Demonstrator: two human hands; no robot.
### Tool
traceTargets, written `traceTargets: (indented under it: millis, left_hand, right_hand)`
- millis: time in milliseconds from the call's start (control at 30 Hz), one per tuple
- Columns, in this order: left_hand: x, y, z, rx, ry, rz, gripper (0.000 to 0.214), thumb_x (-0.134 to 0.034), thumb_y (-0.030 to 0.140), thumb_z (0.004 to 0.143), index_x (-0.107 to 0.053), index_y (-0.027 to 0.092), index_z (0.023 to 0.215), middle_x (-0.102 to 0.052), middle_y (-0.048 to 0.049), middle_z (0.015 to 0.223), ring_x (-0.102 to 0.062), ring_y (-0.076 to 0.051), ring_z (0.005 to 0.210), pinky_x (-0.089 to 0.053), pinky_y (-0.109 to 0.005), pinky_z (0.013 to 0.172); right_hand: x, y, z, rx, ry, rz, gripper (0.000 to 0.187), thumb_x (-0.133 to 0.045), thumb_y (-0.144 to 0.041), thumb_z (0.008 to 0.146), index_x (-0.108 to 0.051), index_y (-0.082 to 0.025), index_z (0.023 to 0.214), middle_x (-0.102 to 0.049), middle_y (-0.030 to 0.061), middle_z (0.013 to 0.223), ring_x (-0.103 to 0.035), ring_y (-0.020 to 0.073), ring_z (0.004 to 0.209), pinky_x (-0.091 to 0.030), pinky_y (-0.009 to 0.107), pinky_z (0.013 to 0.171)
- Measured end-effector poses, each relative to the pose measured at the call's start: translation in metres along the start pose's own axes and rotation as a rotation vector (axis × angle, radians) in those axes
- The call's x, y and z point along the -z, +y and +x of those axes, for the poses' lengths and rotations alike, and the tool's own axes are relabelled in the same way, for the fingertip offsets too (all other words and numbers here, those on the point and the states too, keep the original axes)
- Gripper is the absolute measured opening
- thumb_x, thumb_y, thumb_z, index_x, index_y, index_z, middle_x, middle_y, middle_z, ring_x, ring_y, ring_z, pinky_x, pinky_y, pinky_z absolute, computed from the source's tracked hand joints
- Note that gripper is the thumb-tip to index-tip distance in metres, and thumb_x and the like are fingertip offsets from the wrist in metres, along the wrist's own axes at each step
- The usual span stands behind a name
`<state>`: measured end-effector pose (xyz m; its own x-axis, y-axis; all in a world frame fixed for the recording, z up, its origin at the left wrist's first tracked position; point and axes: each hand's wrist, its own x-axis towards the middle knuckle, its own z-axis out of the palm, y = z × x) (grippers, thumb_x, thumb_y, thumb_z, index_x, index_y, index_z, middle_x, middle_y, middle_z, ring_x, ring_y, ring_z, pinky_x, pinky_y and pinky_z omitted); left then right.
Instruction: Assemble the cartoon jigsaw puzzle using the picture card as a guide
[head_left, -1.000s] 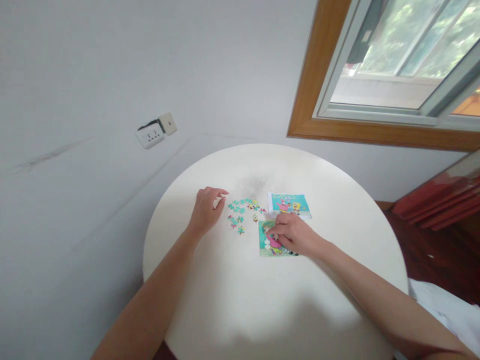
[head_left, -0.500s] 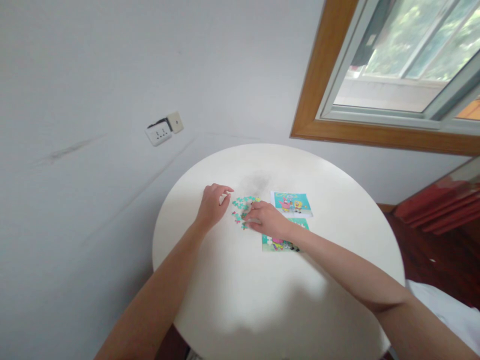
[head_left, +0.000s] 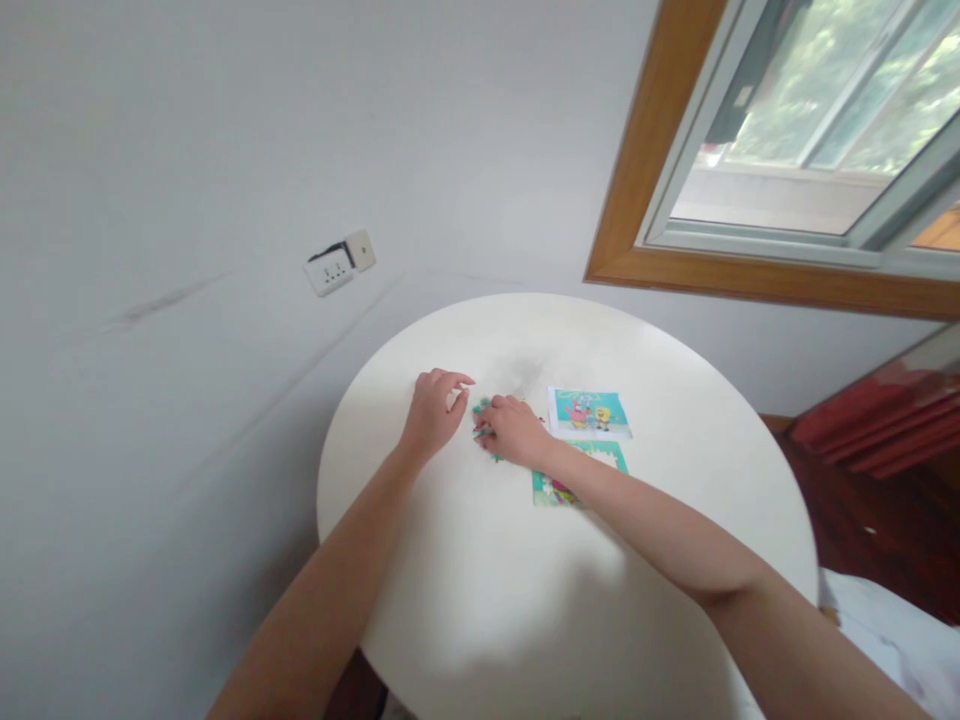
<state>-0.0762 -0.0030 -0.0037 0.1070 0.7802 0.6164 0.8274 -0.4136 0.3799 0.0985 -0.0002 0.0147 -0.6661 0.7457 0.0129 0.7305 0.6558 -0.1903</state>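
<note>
Loose jigsaw pieces [head_left: 485, 404], mostly teal, lie in a small pile on the white round table [head_left: 480, 560]. My right hand [head_left: 516, 430] is over this pile with fingers bent and apart, touching pieces and covering many of them. Left of the pile, my left hand [head_left: 435, 410] rests on the table, thumb and fingers apart, holding nothing. A partly assembled jigsaw puzzle [head_left: 546, 492] lies under my right forearm, which hides its middle. Just beyond it is a picture sheet [head_left: 592, 410] showing a pink and a yellow cartoon figure on teal.
A pale wall [head_left: 187, 420] runs along the table's left and far sides, with a power socket [head_left: 330, 271] on it. At the upper right is a wood-framed window [head_left: 645, 270]. Red fabric [head_left: 877, 420] hangs beyond the table's right edge.
My right hand has shifted slightly left over the pile and now covers more of the pieces. My left hand keeps its place beside them. The whole view has shifted a little.
</note>
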Motion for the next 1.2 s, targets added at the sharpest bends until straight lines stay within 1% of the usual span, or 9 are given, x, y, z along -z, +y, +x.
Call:
traceTargets:
  millis: [100,333,500,633,700,800,1000,1133,1200]
  left_hand:
    - [0.0,-0.001,0.0,0.0,0.004,-0.003,0.016,-0.051,0.016,0.085,-0.062,0.02,0.097,-0.063,-0.0035,0.089,-0.058,-0.02,0.088,-0.04,-0.038,0.09]
    - [0.0,0.001,0.0,0.002,0.0,-0.014,0.017,-0.051,0.017,0.085,-0.062,0.02,0.097,-0.062,-0.004,0.089,-0.058,-0.02,0.088,-0.041,-0.038,0.089]
    - [0.002,0.003,0.001,0.001,-0.013,-0.02,0.017,-0.05,0.017,0.085,-0.061,0.02,0.097,-0.063,-0.0038,0.09,-0.058,-0.02,0.088,-0.041,-0.039,0.089]
    - [0.003,0.004,0.001,0.008,-0.015,-0.019,0.017,-0.049,0.017,0.086,-0.061,0.02,0.097,-0.062,-0.004,0.09,-0.057,-0.02,0.088,-0.04,-0.039,0.09]
    - [0.003,0.004,0.001,0.01,-0.017,-0.021,0.017,-0.049,0.017,0.086,-0.061,0.021,0.097,-0.062,-0.0039,0.09,-0.057,-0.02,0.088,-0.04,-0.038,0.09]
    - [0.002,0.004,0.001,0.008,-0.022,-0.021,0.017,-0.049,0.018,0.086,-0.062,0.021,0.097,-0.062,-0.0039,0.09,-0.057,-0.02,0.089,-0.04,-0.038,0.09]
    - [0.0,0.001,0.001,0.003,-0.03,-0.01,0.017,-0.048,0.018,0.087,-0.062,0.02,0.097,-0.061,-0.0042,0.088,-0.057,-0.02,0.09,-0.039,-0.038,0.09]
    - [0.0,0.001,0.001,0.001,-0.031,-0.005,0.017,-0.048,0.019,0.087,-0.062,0.02,0.097,-0.061,-0.0041,0.088,-0.056,-0.02,0.09,-0.039,-0.038,0.091]
    - [-0.001,0.001,0.001,0.001,-0.034,-0.007,0.016,-0.049,0.019,0.087,-0.062,0.02,0.097,-0.062,-0.004,0.089,-0.057,-0.02,0.09,-0.039,-0.038,0.092]
  right_hand:
    - [0.0,-0.005,0.001,-0.006,-0.007,-0.023,0.025,-0.053,-0.026,0.088,-0.068,-0.021,0.107,-0.06,0.0112,0.109,-0.053,0.0253,0.106,-0.042,0.035,0.087]
    - [-0.002,-0.01,0.008,-0.013,-0.01,-0.02,0.026,-0.048,-0.019,0.088,-0.07,-0.019,0.102,-0.061,0.0121,0.107,-0.054,0.0253,0.104,-0.042,0.035,0.087]
    - [-0.002,0.002,0.013,0.027,-0.028,0.026,0.023,-0.053,-0.023,0.087,-0.071,-0.023,0.102,-0.063,0.0091,0.106,-0.056,0.0217,0.102,-0.042,0.031,0.088]
    - [0.004,0.014,0.007,0.058,-0.033,0.05,0.022,-0.053,-0.024,0.089,-0.071,-0.024,0.103,-0.063,0.0072,0.104,-0.057,0.0192,0.102,-0.041,0.028,0.089]
    - [0.007,0.016,-0.001,0.068,-0.038,0.05,0.02,-0.058,-0.03,0.088,-0.071,-0.024,0.102,-0.063,0.0077,0.104,-0.056,0.0207,0.102,-0.042,0.03,0.089]
    - [0.01,0.013,-0.011,0.058,-0.04,0.038,0.024,-0.065,-0.038,0.083,-0.071,-0.024,0.101,-0.062,0.0092,0.104,-0.055,0.0243,0.103,-0.042,0.034,0.088]
    - [0.005,0.009,-0.015,0.014,-0.027,0.073,0.014,-0.062,-0.026,0.084,-0.072,-0.02,0.093,-0.062,0.0103,0.102,-0.055,0.0243,0.101,-0.042,0.035,0.088]
    - [0.002,0.013,-0.01,0.015,-0.02,0.17,0.014,-0.068,-0.023,0.079,-0.071,-0.018,0.091,-0.063,0.0094,0.098,-0.056,0.0219,0.098,-0.042,0.032,0.086]
    - [0.002,0.015,-0.008,0.022,-0.021,0.236,0.013,-0.071,-0.02,0.075,-0.07,-0.016,0.087,-0.065,0.0074,0.093,-0.058,0.0195,0.094,-0.042,0.028,0.082]
